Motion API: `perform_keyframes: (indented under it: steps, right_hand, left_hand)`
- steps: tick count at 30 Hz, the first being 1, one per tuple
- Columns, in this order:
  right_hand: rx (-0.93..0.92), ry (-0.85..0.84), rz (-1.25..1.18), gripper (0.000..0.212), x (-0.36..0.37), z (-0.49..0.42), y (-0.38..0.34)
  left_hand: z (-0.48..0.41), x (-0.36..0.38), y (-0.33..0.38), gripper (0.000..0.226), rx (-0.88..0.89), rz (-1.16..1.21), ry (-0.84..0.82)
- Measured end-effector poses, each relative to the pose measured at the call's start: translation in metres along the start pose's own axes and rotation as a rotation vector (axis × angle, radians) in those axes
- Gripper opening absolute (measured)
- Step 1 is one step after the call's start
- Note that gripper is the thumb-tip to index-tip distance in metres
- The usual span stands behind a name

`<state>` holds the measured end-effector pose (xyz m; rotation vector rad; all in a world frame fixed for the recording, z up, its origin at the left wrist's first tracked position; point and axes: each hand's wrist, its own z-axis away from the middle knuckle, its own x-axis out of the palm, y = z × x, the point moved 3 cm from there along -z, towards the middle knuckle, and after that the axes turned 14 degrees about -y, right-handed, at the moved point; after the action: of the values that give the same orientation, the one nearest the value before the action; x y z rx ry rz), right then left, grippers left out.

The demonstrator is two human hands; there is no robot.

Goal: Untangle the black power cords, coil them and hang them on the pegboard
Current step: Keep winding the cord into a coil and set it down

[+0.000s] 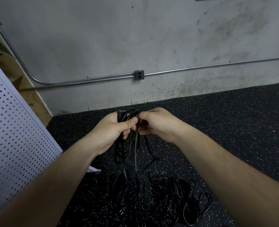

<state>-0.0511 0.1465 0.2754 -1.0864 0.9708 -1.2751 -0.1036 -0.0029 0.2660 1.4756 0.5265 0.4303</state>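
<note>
My left hand (112,128) grips a bundle of looped black power cord (127,113) held up in front of me, thumb pressed across the strands. My right hand (158,123) pinches the same bundle at its top from the right side. Several strands (135,153) hang down from both hands to a tangled heap of black cords (173,199) on the floor below. A plug (121,211) lies at the heap's left edge. The white pegboard (12,145) leans at the left, with no cord on the part I see.
The floor is black speckled rubber matting (233,128). A grey concrete wall (135,38) stands ahead, with a metal conduit and an outlet box (139,74). A wooden panel (25,89) runs behind the pegboard. A scrap of white paper (94,169) lies by the pegboard's foot.
</note>
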Motion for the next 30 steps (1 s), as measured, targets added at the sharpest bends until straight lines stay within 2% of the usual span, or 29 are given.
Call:
perform_keyframes:
  steps: [2,5,7,12,15,17,22,26,28,30]
  right_hand:
    - [0.012,0.112,0.199,0.020,-0.006,0.002,-0.002]
    - [-0.050,0.261,0.714,0.026,-0.022,0.007,-0.006]
    - [-0.168,0.306,0.821,0.033,-0.031,0.012,-0.009]
    - [-0.397,0.153,0.781,0.029,-0.024,0.016,-0.013]
    - [-0.487,0.145,0.804,0.028,-0.012,0.013,-0.012]
    - [-0.507,0.153,0.809,0.031,-0.009,0.011,-0.011]
    - [-0.467,0.232,0.728,0.010,-0.012,0.008,-0.012]
    - [-0.406,0.247,0.550,0.029,-0.020,0.008,-0.007]
    - [-0.274,0.192,0.461,0.043,-0.030,0.009,0.002]
    - [-0.091,0.059,0.477,0.055,-0.039,0.008,0.018]
  left_hand:
    - [-0.002,-0.005,-0.004,0.019,-0.021,-0.055,0.080]
    - [-0.005,-0.019,-0.010,0.019,-0.072,-0.073,0.243]
    - [-0.005,-0.026,-0.011,0.024,-0.095,-0.052,0.293]
    - [-0.005,-0.017,-0.006,0.058,-0.047,0.007,0.157]
    - [-0.004,-0.003,-0.001,0.056,-0.018,-0.020,0.055]
    - [-0.004,0.003,0.002,0.045,-0.016,-0.006,0.039]
    - [-0.001,-0.001,0.001,0.024,-0.018,0.015,0.053]
    - [0.000,-0.003,0.006,0.024,0.000,-0.018,0.100]
    - [0.000,-0.009,0.010,0.025,0.019,0.044,0.149]
    - [0.001,-0.015,0.014,0.029,0.037,0.088,0.169]
